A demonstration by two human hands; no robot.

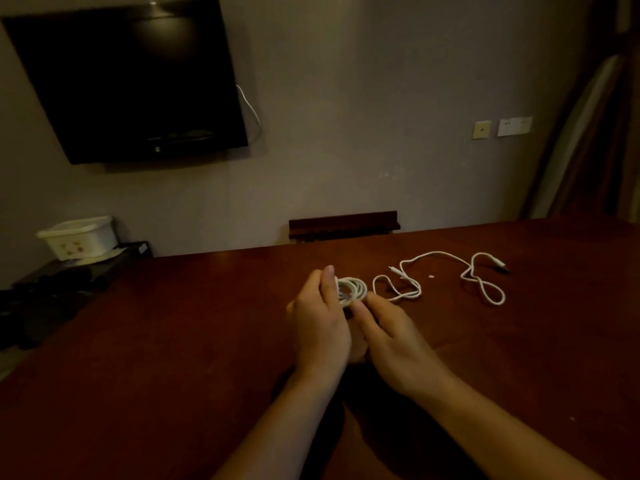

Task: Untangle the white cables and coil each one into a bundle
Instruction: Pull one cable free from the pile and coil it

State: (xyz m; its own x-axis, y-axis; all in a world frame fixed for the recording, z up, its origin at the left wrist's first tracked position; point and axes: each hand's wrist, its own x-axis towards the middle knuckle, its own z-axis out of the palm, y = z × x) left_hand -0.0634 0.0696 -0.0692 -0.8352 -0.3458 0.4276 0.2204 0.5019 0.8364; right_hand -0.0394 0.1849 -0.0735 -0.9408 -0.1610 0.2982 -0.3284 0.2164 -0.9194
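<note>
Spreading across the lower part of the view, a broad dark reddish-brown wooden tabletop (173, 341) carried everything the task concerned. Above its far left corner a black flat-screen television (128, 81) hung tilted on the pale wall, a thin white cord (250, 109) drooping at its right edge. A dark wooden chair back (343, 225) showed just behind the tabletop's far edge. Off to the left, a cream plastic box with a lid (81, 237) sat on a low black stand (83, 268). Two pale wall plates (502, 127) were fixed to the wall at the right.

Both bare forearms reached in from the bottom edge and met near the tabletop's middle. The left hand (318, 323) had its fingers curled round a small coil of thin white cable (351, 291), with one finger raised beside the loops. The right hand (391, 337) touched the coil's near right side, fingertips pinching the strand there; whether it gripped the loops themselves or only the tail could not be told. From the coil, the loose tail of white cable (398, 289) looped rightward over the wood. Further right, apart from the hands, a second loose white cable (481, 278) lay uncoiled in a wandering figure-eight, its plug end (502, 266) pointing right. A tiny pale speck (430, 277) lay between the two cables.
</note>
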